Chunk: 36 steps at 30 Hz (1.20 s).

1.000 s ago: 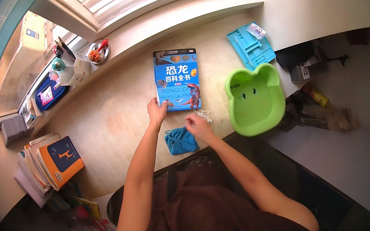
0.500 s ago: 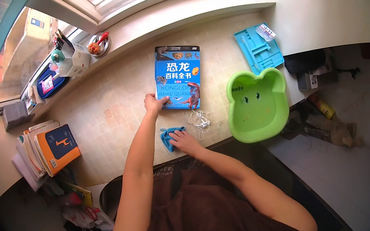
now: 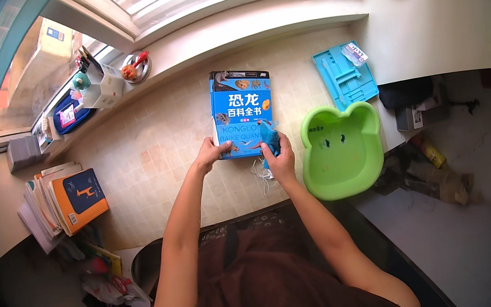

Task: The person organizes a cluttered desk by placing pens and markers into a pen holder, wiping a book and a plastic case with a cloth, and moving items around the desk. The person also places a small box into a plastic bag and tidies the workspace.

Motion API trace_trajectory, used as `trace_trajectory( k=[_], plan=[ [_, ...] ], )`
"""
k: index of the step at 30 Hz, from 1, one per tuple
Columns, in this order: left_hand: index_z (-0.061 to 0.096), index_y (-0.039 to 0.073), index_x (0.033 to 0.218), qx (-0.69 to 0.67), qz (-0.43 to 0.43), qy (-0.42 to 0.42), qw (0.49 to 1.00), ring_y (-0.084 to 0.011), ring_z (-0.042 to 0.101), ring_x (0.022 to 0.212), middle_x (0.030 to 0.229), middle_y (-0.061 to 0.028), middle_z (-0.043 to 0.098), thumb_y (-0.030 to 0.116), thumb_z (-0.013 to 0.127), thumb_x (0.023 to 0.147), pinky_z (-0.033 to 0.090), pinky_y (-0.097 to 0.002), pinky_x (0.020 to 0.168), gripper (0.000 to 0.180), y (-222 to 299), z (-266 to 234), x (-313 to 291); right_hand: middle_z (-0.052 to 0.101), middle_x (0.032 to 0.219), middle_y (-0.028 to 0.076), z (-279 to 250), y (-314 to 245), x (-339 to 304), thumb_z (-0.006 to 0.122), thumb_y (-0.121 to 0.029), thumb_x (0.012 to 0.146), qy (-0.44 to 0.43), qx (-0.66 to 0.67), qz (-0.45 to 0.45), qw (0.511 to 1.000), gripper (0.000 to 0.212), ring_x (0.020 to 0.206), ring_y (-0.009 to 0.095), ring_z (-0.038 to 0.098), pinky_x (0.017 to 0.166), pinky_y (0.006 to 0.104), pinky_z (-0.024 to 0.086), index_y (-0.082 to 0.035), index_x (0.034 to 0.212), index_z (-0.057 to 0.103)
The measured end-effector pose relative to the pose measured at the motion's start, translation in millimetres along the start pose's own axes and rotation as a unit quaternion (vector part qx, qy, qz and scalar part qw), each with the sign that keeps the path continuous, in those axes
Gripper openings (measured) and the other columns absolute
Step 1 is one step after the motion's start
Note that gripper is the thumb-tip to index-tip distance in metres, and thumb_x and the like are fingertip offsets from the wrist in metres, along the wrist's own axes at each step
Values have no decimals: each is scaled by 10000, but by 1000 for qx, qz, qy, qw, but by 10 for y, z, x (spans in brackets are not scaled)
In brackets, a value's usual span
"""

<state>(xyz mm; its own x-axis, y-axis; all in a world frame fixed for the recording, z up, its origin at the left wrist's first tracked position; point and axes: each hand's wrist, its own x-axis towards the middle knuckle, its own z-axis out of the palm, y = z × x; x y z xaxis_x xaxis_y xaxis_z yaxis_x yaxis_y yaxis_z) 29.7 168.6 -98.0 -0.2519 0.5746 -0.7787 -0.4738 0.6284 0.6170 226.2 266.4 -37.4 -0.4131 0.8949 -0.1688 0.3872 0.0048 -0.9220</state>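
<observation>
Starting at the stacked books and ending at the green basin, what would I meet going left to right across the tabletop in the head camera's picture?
Stacked books → left hand → blue book → right hand holding blue cloth → green basin.

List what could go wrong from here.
The right hand holds the bunched cloth at the book's lower right, so it might catch the cover's edge. The white cord lies just below the book and could snag. The green tub sits close beside the right forearm and may get bumped.
</observation>
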Motion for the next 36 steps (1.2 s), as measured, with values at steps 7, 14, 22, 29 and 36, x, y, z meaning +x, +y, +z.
trace_trajectory(
  k=[7,14,22,29,36],
  plan=[
    [291,82,1398,-135,87,-41,986,-206,427,1236,1356,-79,423,-109,565,769,407,-336,981,712,-522,91,-174,419,1403,18,589,304,22,570,-321,842,-252,-286,-283,880,506,1343,271,297,1069,558,217,-210,1325,472],
    [214,81,1443,-174,129,-41,975,-174,392,1260,1398,-62,380,-73,568,819,361,-306,1017,734,-746,79,-127,331,1456,-36,797,308,259,539,-383,863,-243,-353,-318,846,508,1376,236,219,1085,544,185,-300,1353,434],
    [98,67,1473,-189,103,-55,975,-157,425,1218,1381,-88,399,-94,515,834,337,-268,1000,780,-551,128,-254,340,1446,-18,1223,137,1210,534,-380,871,-166,-370,-302,863,539,1369,242,228,1097,540,151,-298,1381,381],
    [96,42,1467,-182,108,-7,977,-177,399,1259,1413,-119,367,-98,508,835,305,-285,1036,768,-540,232,-282,336,1448,3,1020,193,1732,521,-380,878,-68,-404,-256,876,512,1359,259,246,1071,614,125,-275,1366,408],
    [78,46,1468,-172,168,30,970,-156,480,1163,1370,-127,424,-43,526,856,383,-260,941,763,-707,294,-194,290,1464,101,691,447,1653,542,-340,881,-10,-368,-193,910,573,1356,357,225,1080,501,245,-191,1403,359]
  ],
)
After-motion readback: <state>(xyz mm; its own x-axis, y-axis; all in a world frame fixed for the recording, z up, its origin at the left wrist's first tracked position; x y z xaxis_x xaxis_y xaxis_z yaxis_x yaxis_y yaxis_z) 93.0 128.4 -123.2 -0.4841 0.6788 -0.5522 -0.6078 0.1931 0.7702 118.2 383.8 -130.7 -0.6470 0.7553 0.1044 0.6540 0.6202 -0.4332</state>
